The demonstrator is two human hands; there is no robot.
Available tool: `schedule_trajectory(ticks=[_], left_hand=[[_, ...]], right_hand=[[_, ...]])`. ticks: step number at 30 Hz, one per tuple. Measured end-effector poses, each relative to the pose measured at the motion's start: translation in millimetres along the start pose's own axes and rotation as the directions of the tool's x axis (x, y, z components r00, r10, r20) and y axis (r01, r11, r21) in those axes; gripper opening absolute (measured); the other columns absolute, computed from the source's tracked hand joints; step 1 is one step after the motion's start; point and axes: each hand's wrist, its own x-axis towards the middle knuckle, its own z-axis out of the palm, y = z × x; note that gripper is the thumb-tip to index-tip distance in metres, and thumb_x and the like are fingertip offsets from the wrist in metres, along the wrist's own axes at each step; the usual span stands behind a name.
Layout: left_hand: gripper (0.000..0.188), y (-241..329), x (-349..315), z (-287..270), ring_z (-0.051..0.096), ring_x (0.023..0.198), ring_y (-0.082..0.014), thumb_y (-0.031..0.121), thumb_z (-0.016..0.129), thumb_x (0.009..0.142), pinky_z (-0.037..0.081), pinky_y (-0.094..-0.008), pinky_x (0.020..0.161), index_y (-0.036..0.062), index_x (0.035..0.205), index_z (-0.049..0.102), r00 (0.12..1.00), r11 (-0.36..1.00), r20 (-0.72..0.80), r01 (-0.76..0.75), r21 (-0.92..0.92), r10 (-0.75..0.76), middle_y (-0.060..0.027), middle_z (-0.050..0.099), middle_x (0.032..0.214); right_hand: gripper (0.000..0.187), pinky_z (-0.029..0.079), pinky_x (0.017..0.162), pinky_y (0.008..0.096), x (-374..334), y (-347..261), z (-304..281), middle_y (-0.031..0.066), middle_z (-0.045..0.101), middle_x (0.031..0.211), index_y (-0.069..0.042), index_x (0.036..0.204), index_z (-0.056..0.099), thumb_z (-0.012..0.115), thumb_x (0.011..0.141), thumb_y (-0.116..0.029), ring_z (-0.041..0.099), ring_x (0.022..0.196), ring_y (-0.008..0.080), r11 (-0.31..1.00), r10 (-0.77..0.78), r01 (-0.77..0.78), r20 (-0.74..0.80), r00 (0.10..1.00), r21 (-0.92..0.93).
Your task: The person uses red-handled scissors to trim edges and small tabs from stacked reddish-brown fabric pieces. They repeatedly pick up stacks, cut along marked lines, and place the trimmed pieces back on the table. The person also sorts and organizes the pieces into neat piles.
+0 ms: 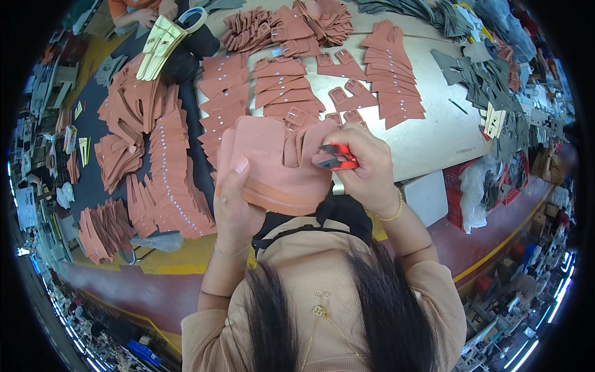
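Note:
Close to my chest, my left hand (234,208) grips a pinkish-brown leather panel (263,152) by its lower left side, thumb on the face. The panel has rounded upper corners, a slot at its upper right and a more orange band along the bottom edge. More than one layer shows at its left edge. My right hand (370,162) is closed round a small red-and-black hand tool (336,157). Its dark end lies against the panel's right side, beside the slot. My fingers partly hide the tool, so its exact kind is unclear.
Fanned stacks of pinkish-brown pieces (170,167) cover the dark left table, with buckled straps (285,80) across the pale table (434,142). Dark grey pieces (480,80) lie right, above a red crate (455,192). A tape roll (193,20) and a co-worker's hands (149,15) are far left.

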Motion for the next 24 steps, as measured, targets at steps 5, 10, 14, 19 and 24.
schedule_trajectory(ticks=[5, 10, 14, 19, 24], left_hand=[[0.047, 1, 7, 7, 0.052, 0.116, -0.0269, 0.026, 0.043, 0.094, 0.044, -0.0414, 0.097, -0.0004, 0.132, 0.037, 0.994, 0.928, -0.074, 0.049, -0.370, -0.082, -0.0158, 0.050, 0.126], [0.048, 3, 10, 9, 0.051, 0.117, -0.0270, 0.026, 0.043, 0.094, 0.043, -0.0415, 0.098, -0.0004, 0.133, 0.036, 0.993, 0.931, -0.110, 0.004, -0.365, -0.047, -0.0157, 0.049, 0.129], [0.048, 1, 11, 8, 0.051, 0.118, -0.0265, 0.025, 0.042, 0.094, 0.042, -0.0416, 0.099, -0.0002, 0.134, 0.036, 0.995, 0.918, -0.075, 0.028, -0.395, -0.063, -0.0154, 0.049, 0.129], [0.047, 2, 9, 3, 0.049, 0.120, -0.0261, 0.024, 0.041, 0.095, 0.039, -0.0412, 0.101, -0.0001, 0.135, 0.036, 0.997, 0.938, -0.075, -0.022, -0.346, -0.005, -0.0155, 0.048, 0.130], [0.046, 4, 10, -3, 0.051, 0.117, -0.0244, 0.023, 0.043, 0.094, 0.042, -0.0387, 0.098, -0.0006, 0.132, 0.037, 0.995, 0.911, -0.093, -0.020, -0.411, -0.021, -0.0136, 0.050, 0.127]], right_hand=[[0.026, 0.038, 0.053, 0.0215, -10, 4, -6, 0.0002, 0.053, 0.075, -0.004, 0.078, 0.051, 0.063, 0.090, -0.024, 0.046, 0.061, 0.0053, 0.664, 0.363, -0.197, -0.080, 0.928, 0.721], [0.026, 0.036, 0.053, 0.0213, -7, 6, -23, 0.0019, 0.053, 0.075, -0.002, 0.078, 0.053, 0.074, 0.077, -0.016, 0.045, 0.060, 0.0080, 0.895, 0.262, -0.216, -0.070, 0.962, 0.389], [0.026, 0.038, 0.058, 0.0223, -9, 2, -17, 0.0028, 0.053, 0.074, 0.000, 0.083, 0.055, 0.077, 0.070, -0.008, 0.046, 0.063, 0.0111, 0.953, 0.294, -0.289, -0.048, 0.955, 0.085], [0.024, 0.032, 0.055, 0.0193, -4, 6, -12, -0.0037, 0.041, 0.071, -0.003, 0.083, 0.052, 0.075, 0.076, -0.010, 0.037, 0.062, 0.0056, 0.988, 0.156, -0.156, -0.091, 0.984, 0.005], [0.025, 0.038, 0.053, 0.0231, 0, 6, -26, -0.0008, 0.049, 0.073, -0.002, 0.086, 0.054, 0.075, 0.074, -0.006, 0.042, 0.059, 0.0089, 0.933, 0.342, -0.290, -0.275, 0.898, 0.214]])
